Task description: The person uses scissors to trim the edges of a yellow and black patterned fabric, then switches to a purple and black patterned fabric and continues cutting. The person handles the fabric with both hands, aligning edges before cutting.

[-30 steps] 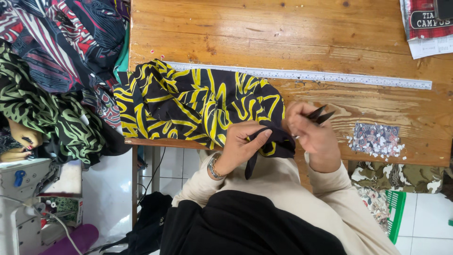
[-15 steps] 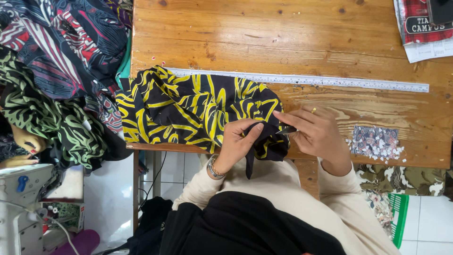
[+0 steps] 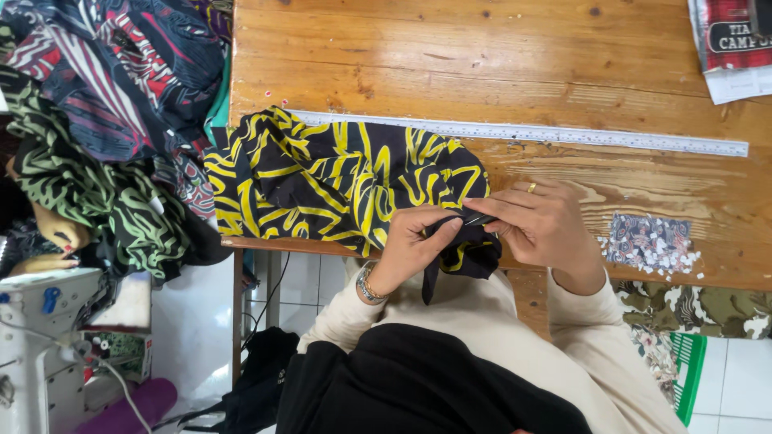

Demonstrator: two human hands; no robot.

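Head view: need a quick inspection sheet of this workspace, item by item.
Surface: wooden table, worn, bare in the middle.
Job's things: black and yellow fabric bunched at the near edge; both hands pinch its corner.
Clutter: metal ruler; small patterned scrap with bits around it; fabric pile at the table's left end.
Grippers: left hand and right hand closed on the fabric.
Cables: dark cable hanging under the table.
Surroundings: white tiled floor.

Bright, even daylight; sharp, soft shadows
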